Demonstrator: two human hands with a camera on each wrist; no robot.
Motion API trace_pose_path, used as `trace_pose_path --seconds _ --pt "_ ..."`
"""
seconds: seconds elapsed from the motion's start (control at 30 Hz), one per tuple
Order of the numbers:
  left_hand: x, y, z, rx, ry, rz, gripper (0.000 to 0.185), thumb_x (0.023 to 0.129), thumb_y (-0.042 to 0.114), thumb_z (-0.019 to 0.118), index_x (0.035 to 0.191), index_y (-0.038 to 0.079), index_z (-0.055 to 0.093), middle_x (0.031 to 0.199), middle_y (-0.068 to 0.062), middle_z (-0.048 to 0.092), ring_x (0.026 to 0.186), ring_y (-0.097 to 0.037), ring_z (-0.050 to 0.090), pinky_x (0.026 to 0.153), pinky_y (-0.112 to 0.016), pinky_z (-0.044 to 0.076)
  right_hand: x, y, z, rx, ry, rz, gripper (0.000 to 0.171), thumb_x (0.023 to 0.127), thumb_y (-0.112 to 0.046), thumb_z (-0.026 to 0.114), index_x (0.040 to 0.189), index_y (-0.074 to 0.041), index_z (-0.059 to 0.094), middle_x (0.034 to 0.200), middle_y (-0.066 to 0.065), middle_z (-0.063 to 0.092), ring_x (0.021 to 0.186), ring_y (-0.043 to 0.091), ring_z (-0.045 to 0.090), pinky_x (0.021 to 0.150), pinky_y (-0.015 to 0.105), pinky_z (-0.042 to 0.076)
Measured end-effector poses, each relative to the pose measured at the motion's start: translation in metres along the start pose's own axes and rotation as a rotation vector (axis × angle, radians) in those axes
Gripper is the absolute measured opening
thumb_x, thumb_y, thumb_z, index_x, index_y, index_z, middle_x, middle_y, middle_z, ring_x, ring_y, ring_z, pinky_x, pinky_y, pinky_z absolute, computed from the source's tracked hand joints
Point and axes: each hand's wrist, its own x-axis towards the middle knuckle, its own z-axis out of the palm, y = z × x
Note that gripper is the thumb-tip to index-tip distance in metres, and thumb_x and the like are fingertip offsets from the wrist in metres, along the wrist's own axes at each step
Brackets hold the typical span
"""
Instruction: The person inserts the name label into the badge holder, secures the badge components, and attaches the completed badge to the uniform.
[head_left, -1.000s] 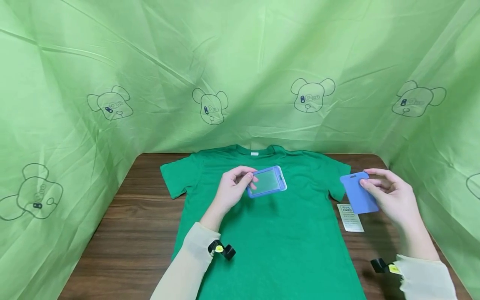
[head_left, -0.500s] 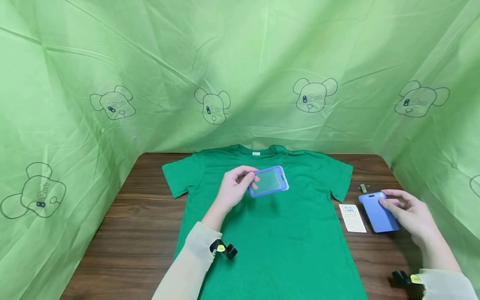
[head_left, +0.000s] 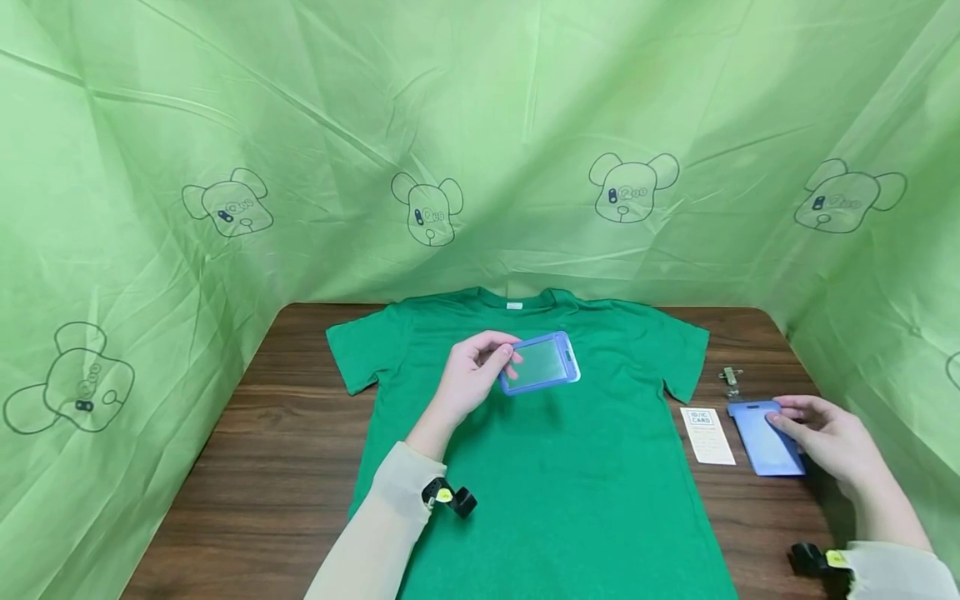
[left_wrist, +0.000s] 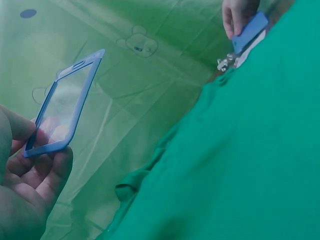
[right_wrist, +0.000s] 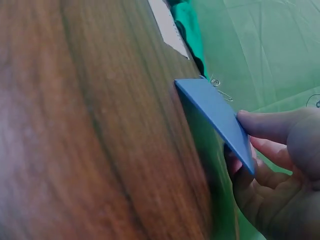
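The left hand pinches a clear-windowed blue badge frame by its end, lifted over the green T-shirt so the window stays visible – at three o'clock the right hand grips the blue back cover at the table, one edge down, beside a paper card and metal clip

The right hand has moved down from up in the air and brought the blue card cover low to the brown surface, next to the small white paper card.
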Motion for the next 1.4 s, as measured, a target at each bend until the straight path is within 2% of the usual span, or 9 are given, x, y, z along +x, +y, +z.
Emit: trace_pose_path --seconds 0.13,0.2,0.63,0.77,0.87,1.0,1.1,1.23,1.4 --pt "0.0 0.0 0.0 -0.002 -0.001 -0.009 0.019 0.112 0.008 0.062 0.12 -0.002 0.076 0.099 -0.017 0.078 0.077 -0.017 0.075 0.07 -0.03 0.062 0.0 0.001 0.001 -0.124 0.027 -0.016 0.035 0.105 -0.02 0.077 0.125 0.007 0.067 0.093 -0.026 0.064 0.079 -0.008 0.059 0.065 0.017 0.049" --pt "-0.001 -0.001 0.0 -0.004 0.0 -0.013 0.019 0.112 0.008 0.062 0.12 -0.002 0.076 0.099 -0.018 0.078 0.077 -0.017 0.075 0.07 -0.03 0.062 0.0 0.0 0.001 -0.166 0.031 -0.016 0.039 0.105 -0.022 0.076 0.128 0.009 0.066 0.093 -0.025 0.064 0.08 -0.01 0.058 0.066 0.016 0.046" --pt "0.0 0.002 0.0 -0.003 0.011 -0.019 0.019 0.112 0.007 0.063 0.121 -0.003 0.076 0.099 -0.022 0.078 0.076 -0.019 0.075 0.069 -0.028 0.062 0.01 0.001 -0.003 -0.385 0.013 -0.006 0.04 0.105 -0.032 0.075 0.124 0.004 0.073 0.096 0.003 0.077 0.075 -0.015 0.055 0.065 0.024 0.041" --pt "0.001 0.003 0.0 0.0 0.006 -0.019 0.02 0.112 0.009 0.063 0.122 -0.002 0.076 0.1 -0.021 0.078 0.076 -0.02 0.075 0.069 -0.029 0.062 0.011 -0.006 -0.002 -0.416 0.0 -0.045 0.042 0.103 -0.034 0.077 0.124 0.002 0.073 0.107 0.018 0.078 0.075 -0.018 0.054 0.065 0.027 0.041" --pt "-0.001 0.002 -0.001 0.003 0.001 -0.019 0.02 0.112 0.011 0.063 0.122 -0.001 0.076 0.1 -0.02 0.078 0.077 -0.021 0.075 0.069 -0.03 0.062 0.009 -0.017 0.005 -0.411 -0.034 -0.127 0.045 0.098 -0.035 0.084 0.129 -0.003 0.074 0.114 0.02 0.076 0.082 -0.016 0.055 0.065 0.025 0.044" --pt "-0.003 0.0 -0.003 0.01 0.007 -0.015 0.019 0.112 0.01 0.063 0.122 0.0 0.077 0.1 -0.018 0.078 0.076 -0.023 0.075 0.069 -0.03 0.062 0.002 -0.038 0.018 -0.375 -0.118 -0.272 0.056 0.09 -0.034 0.094 0.137 -0.011 0.072 0.127 0.017 0.07 0.099 0.0 0.058 0.067 0.028 0.048" --pt "-0.003 0.0 -0.003 0.007 0.007 -0.01 0.02 0.112 0.011 0.063 0.122 0.0 0.077 0.1 -0.019 0.078 0.076 -0.023 0.074 0.069 -0.029 0.061 -0.001 -0.049 0.026 -0.351 -0.168 -0.348 0.066 0.085 -0.031 0.097 0.142 -0.012 0.069 0.142 0.019 0.06 0.123 0.028 0.054 0.085 0.048 0.051" --pt "-0.002 0.001 -0.002 0.0 -0.001 -0.015 0.02 0.112 0.011 0.063 0.123 -0.001 0.076 0.1 -0.02 0.078 0.077 -0.021 0.074 0.069 -0.029 0.061 -0.001 -0.054 0.033 -0.332 -0.224 -0.386 0.081 0.08 -0.03 0.1 0.149 -0.008 0.062 0.158 0.027 0.048 0.139 0.059 0.037 0.094 0.078 0.035" --pt "-0.001 0.003 0.0 -0.003 -0.001 -0.031 0.02 0.112 0.01 0.063 0.122 -0.001 0.077 0.1 -0.02 0.078 0.077 -0.021 0.074 0.069 -0.028 0.061 -0.001 -0.052 0.036 -0.352 -0.269 -0.354 0.093 0.078 -0.038 0.102 0.154 -0.01 0.058 0.159 0.027 0.046 0.137 0.058 0.034 0.092 0.079 0.037"
